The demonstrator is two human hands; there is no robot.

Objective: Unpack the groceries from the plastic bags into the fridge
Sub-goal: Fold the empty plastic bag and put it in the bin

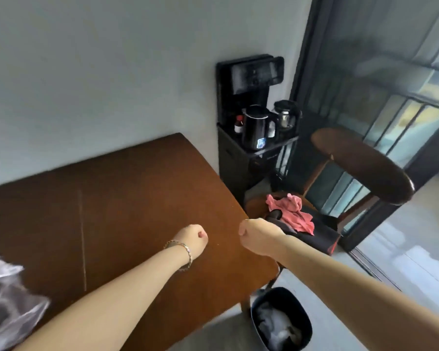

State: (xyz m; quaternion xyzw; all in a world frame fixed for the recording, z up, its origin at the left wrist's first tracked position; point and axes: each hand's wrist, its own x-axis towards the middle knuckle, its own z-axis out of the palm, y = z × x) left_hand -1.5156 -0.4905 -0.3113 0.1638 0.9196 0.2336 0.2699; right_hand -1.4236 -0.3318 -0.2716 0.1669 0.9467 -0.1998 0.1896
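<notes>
Plastic bag (8, 305) lies well left of fisted, empty left hand (192, 240) and right hand (257, 236).

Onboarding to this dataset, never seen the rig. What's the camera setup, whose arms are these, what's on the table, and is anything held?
There is no machine here. A person wears one wide-angle camera on the head, looking forward and down, so this single picture shows their own two forearms. The left hand, with a bracelet at the wrist, and the right hand are both balled into fists and hold nothing visible. Below them is a brown table. The only thing on it in view is a blurred clear plastic bag at the lower left. Past the table's end are a chair with a pink cloth on its seat, a black stand carrying a black kettle, and a bin on the floor. No fridge is in view.
</notes>
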